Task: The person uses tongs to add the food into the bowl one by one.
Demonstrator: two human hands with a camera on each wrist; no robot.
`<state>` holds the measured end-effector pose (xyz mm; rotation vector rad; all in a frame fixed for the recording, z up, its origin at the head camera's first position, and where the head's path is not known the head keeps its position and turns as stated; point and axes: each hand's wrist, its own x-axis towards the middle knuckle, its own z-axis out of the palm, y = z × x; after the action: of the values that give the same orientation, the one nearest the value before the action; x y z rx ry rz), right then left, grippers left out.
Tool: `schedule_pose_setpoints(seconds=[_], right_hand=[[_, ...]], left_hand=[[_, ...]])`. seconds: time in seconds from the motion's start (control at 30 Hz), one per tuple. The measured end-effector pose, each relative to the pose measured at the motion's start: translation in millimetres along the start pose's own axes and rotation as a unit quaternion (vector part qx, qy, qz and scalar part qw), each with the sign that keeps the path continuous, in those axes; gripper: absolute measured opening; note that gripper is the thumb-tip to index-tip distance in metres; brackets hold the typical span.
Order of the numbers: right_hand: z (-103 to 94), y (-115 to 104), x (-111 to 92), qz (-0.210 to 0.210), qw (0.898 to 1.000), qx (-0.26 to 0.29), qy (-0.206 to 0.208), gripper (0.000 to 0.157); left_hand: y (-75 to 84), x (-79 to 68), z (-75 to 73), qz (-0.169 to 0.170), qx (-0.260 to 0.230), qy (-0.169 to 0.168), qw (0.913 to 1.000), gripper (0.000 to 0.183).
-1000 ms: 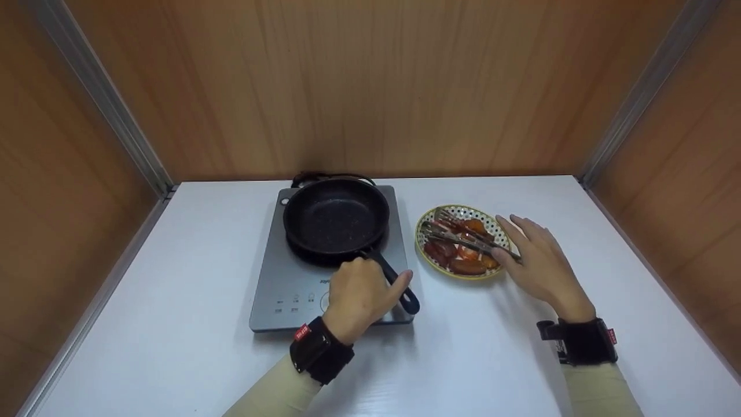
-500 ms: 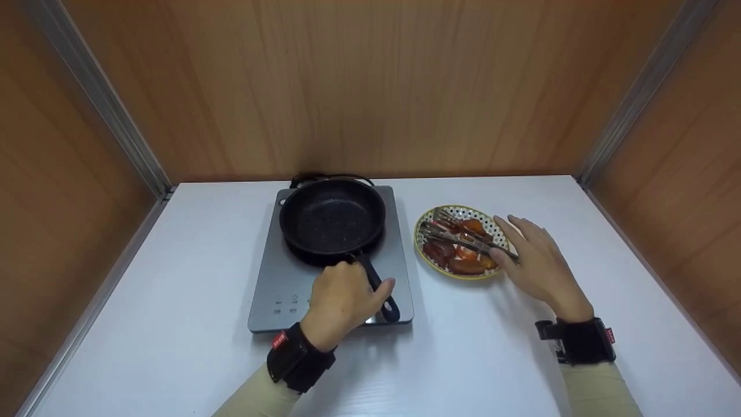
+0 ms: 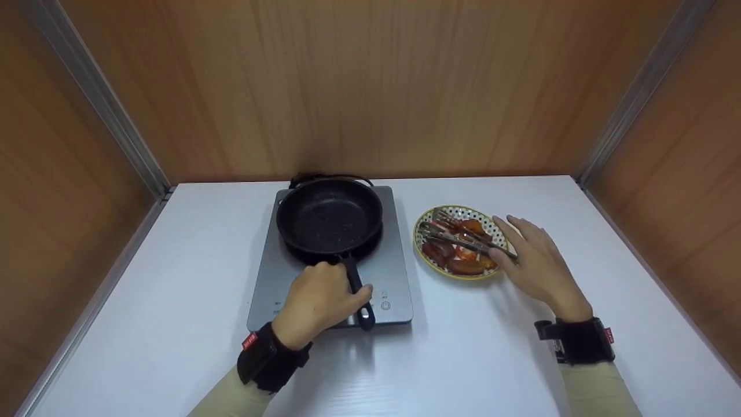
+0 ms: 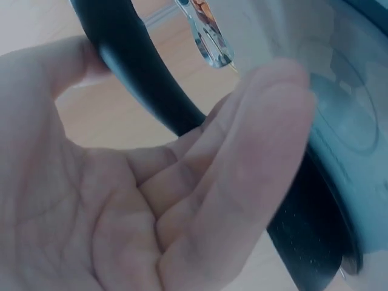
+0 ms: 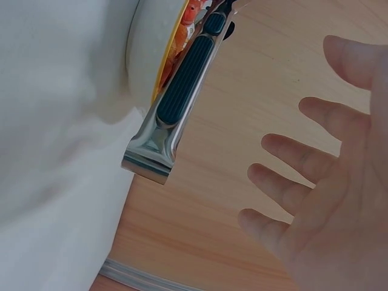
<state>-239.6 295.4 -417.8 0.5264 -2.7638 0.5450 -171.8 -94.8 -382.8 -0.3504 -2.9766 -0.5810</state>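
A black frying pan (image 3: 329, 219) rests on the silver induction cooktop (image 3: 395, 278), its handle (image 3: 354, 278) pointing toward the front edge. My left hand (image 3: 315, 298) has the handle between its thumb and bent fingers; the thumb crosses it near the end. In the left wrist view, the handle (image 4: 142, 73) passes behind the fingers. Over the right rim of a dotted, yellow-edged plate (image 3: 427, 219) hovers my right hand (image 3: 535, 263), its fingers spread. Metal tongs (image 5: 182, 85) with dark grips lie across the plate, apart from that hand in the right wrist view.
Brown and orange pieces of food (image 3: 466, 266) fill the plate, right of the cooktop. A black cord (image 3: 353, 176) runs behind the pan. Wooden panels (image 3: 370, 87) enclose the white table (image 3: 156, 278) at the back and sides.
My left hand has moved left and slightly toward me, swinging the pan's handle left with it. The pan has shifted a little left. My right hand and the tongs have hardly moved.
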Motion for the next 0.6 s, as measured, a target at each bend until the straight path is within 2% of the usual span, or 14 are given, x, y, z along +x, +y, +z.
schedule_pose_setpoints(seconds=[0.1,0.27,0.6], right_hand=[[0.4,1,-1,0.000,1.000,0.002,0.002,0.059],[0.7,2,-1,-0.005,1.000,0.002,0.008,0.059],[-0.1,1,0,0.002,1.000,0.004,0.003,0.059]], left_hand=[[-6.1,-1.4,-4.4,-0.001,-0.002,-0.008,1.0000,0.043],[-17.6,-5.9,-12.5,-0.028,-0.016,-0.040,0.9987,0.033],[-40.8,-13.0,-26.7,-0.040,-0.029,-0.059,0.9970,0.034]])
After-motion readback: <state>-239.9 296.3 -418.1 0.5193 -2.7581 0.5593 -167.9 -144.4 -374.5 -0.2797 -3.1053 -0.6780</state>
